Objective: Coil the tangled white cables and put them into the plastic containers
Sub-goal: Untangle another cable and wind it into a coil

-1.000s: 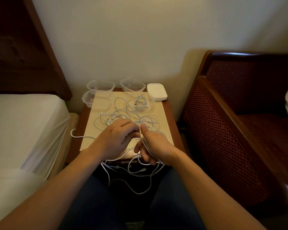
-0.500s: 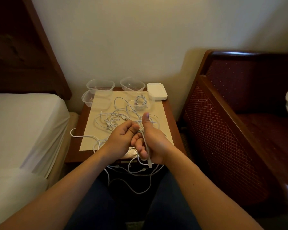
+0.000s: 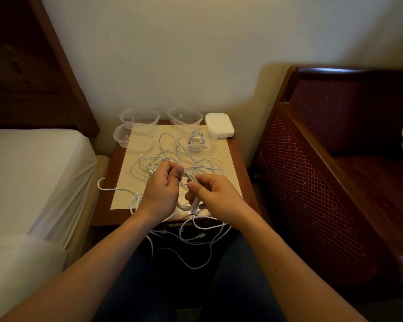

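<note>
A tangle of white cables [image 3: 172, 156] spreads over a cream mat [image 3: 221, 159] on a small wooden table, and loops of it hang off the front edge over my lap. My right hand [image 3: 215, 196] grips a small coil of white cable [image 3: 191, 198] just above the table's front. My left hand [image 3: 162, 189] pinches the cable at the top of that coil. Three clear plastic containers [image 3: 140, 117] stand empty at the table's back. A fourth clear container [image 3: 197, 141] holds a coiled cable.
A white lid or closed box [image 3: 219, 125] sits at the back right corner. A bed with a white sheet [image 3: 33, 173] borders the table on the left. A dark wooden armchair [image 3: 323, 170] stands close on the right. The wall is right behind the table.
My right hand has turned from thumb-up to palm-down, and the cable in it now forms a bigger loop. My left hand has shifted up to the coil's top.
</note>
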A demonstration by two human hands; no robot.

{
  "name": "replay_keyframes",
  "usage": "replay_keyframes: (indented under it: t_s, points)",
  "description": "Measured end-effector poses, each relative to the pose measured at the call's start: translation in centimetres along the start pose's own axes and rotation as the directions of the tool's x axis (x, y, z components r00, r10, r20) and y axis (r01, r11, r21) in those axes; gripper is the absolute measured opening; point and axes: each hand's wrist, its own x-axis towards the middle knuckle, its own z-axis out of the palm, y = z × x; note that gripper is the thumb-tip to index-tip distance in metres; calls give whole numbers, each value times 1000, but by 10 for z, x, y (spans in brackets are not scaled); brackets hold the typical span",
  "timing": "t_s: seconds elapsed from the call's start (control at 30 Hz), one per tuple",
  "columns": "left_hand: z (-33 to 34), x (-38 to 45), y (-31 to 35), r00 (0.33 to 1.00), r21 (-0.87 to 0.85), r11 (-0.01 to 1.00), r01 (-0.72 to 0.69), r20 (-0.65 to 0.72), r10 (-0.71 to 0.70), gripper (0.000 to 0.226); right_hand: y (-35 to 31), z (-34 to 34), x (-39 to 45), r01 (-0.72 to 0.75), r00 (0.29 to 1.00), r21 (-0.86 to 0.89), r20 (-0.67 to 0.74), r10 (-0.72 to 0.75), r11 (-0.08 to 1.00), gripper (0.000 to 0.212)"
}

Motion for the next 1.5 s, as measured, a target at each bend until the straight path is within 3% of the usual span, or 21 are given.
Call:
replay_keyframes:
  t_s: [0.2, 0.27, 0.4, 0.53, 0.63, 0.77, 0.93, 1.07, 1.23, 1.33, 1.37, 1.43, 1.5]
  points:
    - [3, -3, -1, 999, 12, 1000, 2, -47, -1, 21, -2, 1, -3, 60, 995, -279, -62, -80, 959, 24]
    - [4, -3, 1, 999, -22, 999, 26, -21, -26, 23, -2, -1, -2, 57, 991, -285, -101, -89, 957, 26]
    - [-10, 5, 3, 987, -71, 996, 47, 154, -35, 23, 2, -15, 0, 22, 996, -320, -76, -48, 947, 26]
    - [-31, 16, -4, 939, 123, 979, -160, 326, 113, 16, -3, -27, -2, 67, 996, -397, 74, -41, 915, 29]
    - [-40, 24, -10, 886, 306, 854, -420, 342, 313, 17, -8, -31, -2, 126, 986, -406, 150, -70, 905, 26]
    - [-42, 28, -15, 718, 504, 511, -696, 497, 487, 17, -6, -34, 1, 114, 986, -420, 159, -50, 900, 24]
    - [-38, 24, -2, 624, 539, 334, -773, 551, 554, 27, -4, -32, 6, 94, 988, -514, 153, -16, 852, 22]
    - [-32, 30, 8, 598, 549, 295, -782, 525, 606, 19, -2, -25, 6, 139, 976, -484, 217, -36, 864, 22]
    - [-37, 34, -3, 688, 530, 454, -717, 430, 584, 12, -7, -27, 4, 160, 973, -218, 201, -116, 963, 20]
    - [-34, 26, -6, 777, 426, 654, -625, 422, 468, 14, -4, -30, 6, 153, 982, -199, 139, -126, 968, 19]
    - [-32, 22, -6, 831, 368, 764, -530, 406, 381, 15, -2, -30, 6, 144, 986, -216, 114, -121, 966, 18]
    - [-29, 16, -5, 910, 193, 958, -210, 398, 119, 18, 2, -28, 6, 128, 991, -257, 74, -112, 958, 16]
    - [-28, 13, -7, 902, -10, 994, 110, 422, -96, 15, 3, -25, 6, 129, 992, -292, 48, -120, 948, 15]
